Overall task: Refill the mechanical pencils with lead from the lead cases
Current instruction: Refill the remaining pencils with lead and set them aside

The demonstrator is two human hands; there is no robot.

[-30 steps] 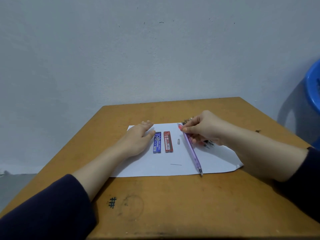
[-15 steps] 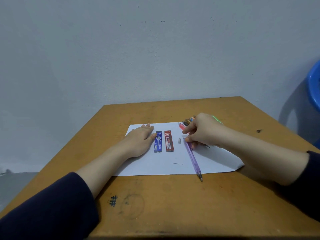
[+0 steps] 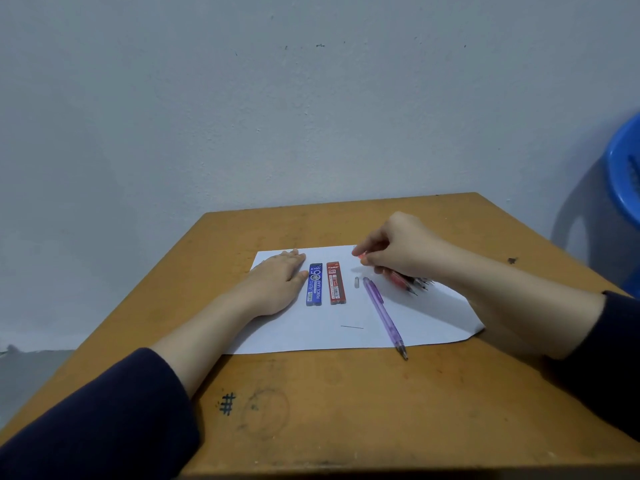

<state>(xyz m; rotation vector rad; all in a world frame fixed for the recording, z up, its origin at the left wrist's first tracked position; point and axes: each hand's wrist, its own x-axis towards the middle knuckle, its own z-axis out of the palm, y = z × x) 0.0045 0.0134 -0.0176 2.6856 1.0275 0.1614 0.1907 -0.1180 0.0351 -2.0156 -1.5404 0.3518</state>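
Released since the earlier frame, the purple pencil (image 3: 382, 315) is left lying on the paper (image 3: 311, 336) (tip past its near edge); a red pencil (image 3: 396, 280) is pinched at its end by the right hand (image 3: 401, 249). The left hand (image 3: 277, 282) is laid flat beside the blue lead case (image 3: 314, 285).

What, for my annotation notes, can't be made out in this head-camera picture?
Head view:
- Pencil bundle: the right hand, pinching the red pencil, covers most; count unclear.
- Red lead case: small print too small to read.
- Purple pencil: lead inside too small to see.
- Blue object: cut off by the right edge.
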